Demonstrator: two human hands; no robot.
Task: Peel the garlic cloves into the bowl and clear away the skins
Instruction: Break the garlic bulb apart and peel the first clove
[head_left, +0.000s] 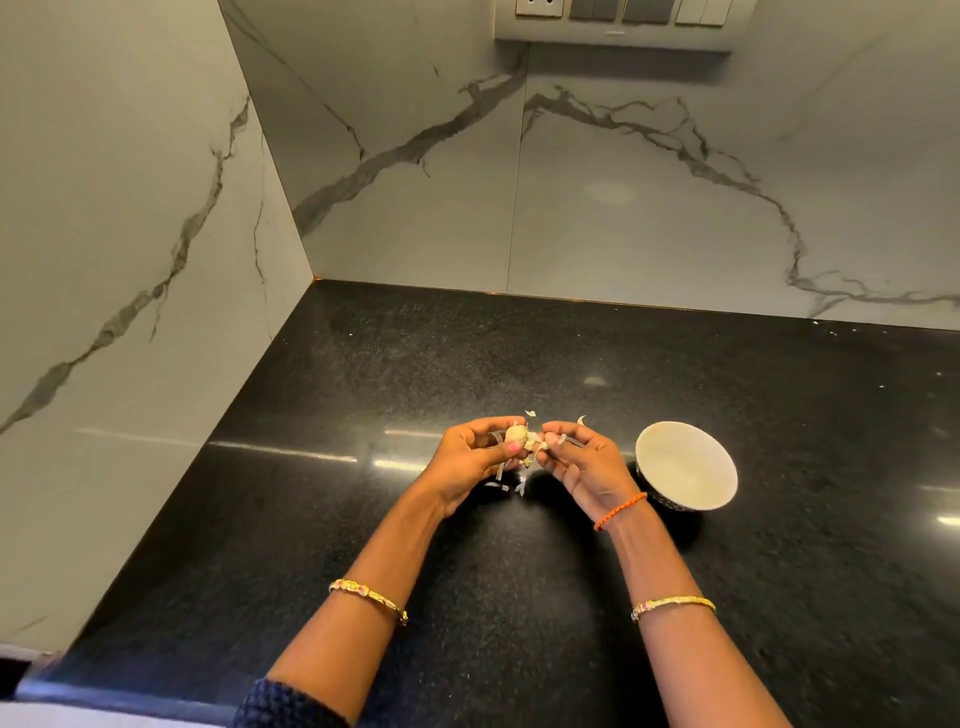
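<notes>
**Garlic held between both hands, bowl off to the right**

Black speckled stone forms the desk (363, 415), set into a corner of grey-veined marble walls. Above its middle, nearer the front edge than the back, the left hand (470, 462) grips a garlic clove (517, 434), fingers curled round it and the thumb pressed on its near side. The right hand (576, 460) meets it from the other side, its fingers (553, 441) pinching a loose flap of skin at the clove's right end. Torn skins (511, 486) lie on the desk directly beneath the hands, with a couple more just behind them. The bowl (685, 465) stands just right of the right hand, towards the desk's right edge, and looks empty. So the right hand is the nearer one to drop a peeled clove in; the clove would have to cross past that hand to reach it
</notes>
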